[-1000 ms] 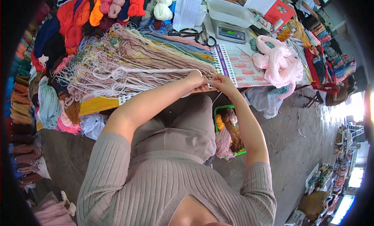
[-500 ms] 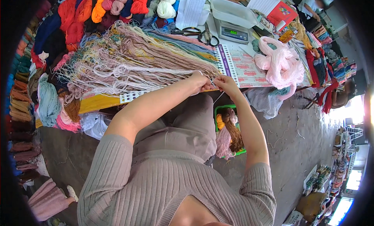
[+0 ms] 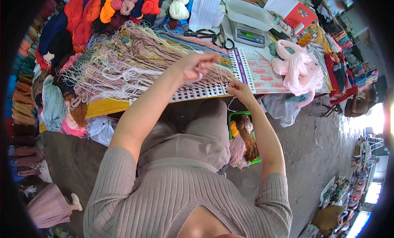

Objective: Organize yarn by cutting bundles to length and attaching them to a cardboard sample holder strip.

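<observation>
My left hand (image 3: 197, 66) is raised above the table, fingers bent, a pale strand of yarn (image 3: 220, 76) running down from its fingertips. Lower and to the right, my right hand (image 3: 240, 92) is closed in a pinch on that strand at the table's front edge. A short loose tail hangs below its fingers. Beneath both hands lies a white card strip with punched holes (image 3: 197, 93). Many yarn lengths (image 3: 135, 67) in white, dusty pink, brown, yellow and blue-green fan out leftward from the strip. Part of them is hidden by my left arm.
Scissors (image 3: 225, 40) and a digital scale (image 3: 248, 35) with a plastic tray lie behind. A pale pink skein (image 3: 299, 69) rests on the right of the table. Coloured skeins (image 3: 80, 28) pile up at the back left. A green basket of yarn (image 3: 255, 160) stands below by my leg.
My left hand has lifted away from my right hand, up and to the left, drawing the strand out between them. The punched strip shows more. The view has shifted slightly.
</observation>
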`<state>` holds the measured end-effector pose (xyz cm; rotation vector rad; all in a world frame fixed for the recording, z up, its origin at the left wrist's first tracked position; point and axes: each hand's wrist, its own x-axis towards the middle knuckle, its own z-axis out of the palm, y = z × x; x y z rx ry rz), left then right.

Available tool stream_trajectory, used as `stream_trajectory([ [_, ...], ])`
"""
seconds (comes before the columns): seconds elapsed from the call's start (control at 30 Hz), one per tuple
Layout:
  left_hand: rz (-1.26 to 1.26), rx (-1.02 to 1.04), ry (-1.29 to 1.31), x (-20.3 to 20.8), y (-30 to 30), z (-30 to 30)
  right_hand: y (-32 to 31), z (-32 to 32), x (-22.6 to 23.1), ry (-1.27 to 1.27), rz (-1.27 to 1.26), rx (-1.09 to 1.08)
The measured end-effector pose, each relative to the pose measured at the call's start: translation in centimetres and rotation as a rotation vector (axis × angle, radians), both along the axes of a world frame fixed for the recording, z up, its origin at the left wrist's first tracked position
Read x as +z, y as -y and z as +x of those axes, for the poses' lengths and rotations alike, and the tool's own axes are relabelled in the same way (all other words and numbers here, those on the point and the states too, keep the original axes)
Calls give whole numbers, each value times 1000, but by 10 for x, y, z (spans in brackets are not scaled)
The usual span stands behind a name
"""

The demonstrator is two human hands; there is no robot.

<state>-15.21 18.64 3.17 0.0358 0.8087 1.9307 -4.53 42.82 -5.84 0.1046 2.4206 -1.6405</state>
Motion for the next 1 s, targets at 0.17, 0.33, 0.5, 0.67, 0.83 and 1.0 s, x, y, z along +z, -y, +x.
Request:
stream_trajectory([
  [0.17,-517,-331,-635,-65,-39,56,10,5,16,-1,-180,60],
  [0.33,-734,31,-630,-47,5,30,7,-1,-8,1,102,18],
  [0.5,-145,686,-5,-38,204,-57,9,-7,-7,-12,62,68],
  [0.67,-508,985,-147,-18,200,-27,3,2,-11,-18,23,-34],
  [0.83,-204,275,-336,-10,82,62,77,28,24,-375,142,-242],
  [1.0,-6,7,-238,0,36,89,141,40,70,-242,-460,-99],
])
